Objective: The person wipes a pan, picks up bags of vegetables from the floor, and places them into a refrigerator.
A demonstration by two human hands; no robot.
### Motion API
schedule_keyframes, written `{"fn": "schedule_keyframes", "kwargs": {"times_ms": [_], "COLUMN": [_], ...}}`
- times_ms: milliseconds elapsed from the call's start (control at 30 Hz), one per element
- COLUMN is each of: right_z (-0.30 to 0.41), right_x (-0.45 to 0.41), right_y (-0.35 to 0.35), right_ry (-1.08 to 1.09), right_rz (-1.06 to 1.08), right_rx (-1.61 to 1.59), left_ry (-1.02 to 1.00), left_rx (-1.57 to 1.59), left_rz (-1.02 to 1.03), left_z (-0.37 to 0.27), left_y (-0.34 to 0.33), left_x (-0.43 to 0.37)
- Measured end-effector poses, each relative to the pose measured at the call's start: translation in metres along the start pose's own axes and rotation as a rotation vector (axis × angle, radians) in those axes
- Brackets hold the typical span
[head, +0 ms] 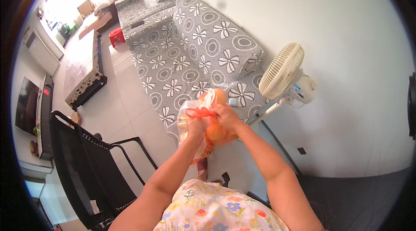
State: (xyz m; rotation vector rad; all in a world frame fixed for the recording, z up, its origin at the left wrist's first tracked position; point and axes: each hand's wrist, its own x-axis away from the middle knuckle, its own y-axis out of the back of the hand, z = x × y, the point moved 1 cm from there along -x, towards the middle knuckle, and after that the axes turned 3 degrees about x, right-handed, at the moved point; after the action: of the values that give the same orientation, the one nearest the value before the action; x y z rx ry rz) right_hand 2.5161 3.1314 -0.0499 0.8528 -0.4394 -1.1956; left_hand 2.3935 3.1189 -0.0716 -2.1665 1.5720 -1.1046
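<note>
Both my hands are on the plastic bags in front of my body. My left hand (195,126) grips the handles of a red plastic bag, beside a whitish bag (191,106) with pale items inside. My right hand (226,117) pinches the twisted red handles close to it. Round orange fruit (217,133) shows through the thin red plastic below my hands, and more bulges above them. A small pale blue object (233,102) lies on the patterned sofa cover just beyond my right hand.
A sofa (188,55) under a grey patterned cover runs along the wall. The standing fan (282,72) is at the right. A black mesh chair (87,166) stands at the left. Farther off are a red stool (117,36) and a low covered table (83,72).
</note>
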Motion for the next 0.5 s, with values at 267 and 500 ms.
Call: {"fn": "schedule_keyframes", "kwargs": {"times_ms": [267, 500], "right_z": [-0.042, -0.112], "right_x": [-0.045, -0.034], "right_y": [-0.03, -0.057], "right_ry": [-0.08, -0.52], "right_rz": [0.23, -0.013], "right_rx": [0.058, -0.277], "left_ry": [-0.038, -0.001], "left_rx": [-0.018, -0.232], "left_rz": [0.002, -0.135], "left_z": [0.028, 0.061], "left_y": [0.008, 0.022], "left_x": [-0.059, -0.095]}}
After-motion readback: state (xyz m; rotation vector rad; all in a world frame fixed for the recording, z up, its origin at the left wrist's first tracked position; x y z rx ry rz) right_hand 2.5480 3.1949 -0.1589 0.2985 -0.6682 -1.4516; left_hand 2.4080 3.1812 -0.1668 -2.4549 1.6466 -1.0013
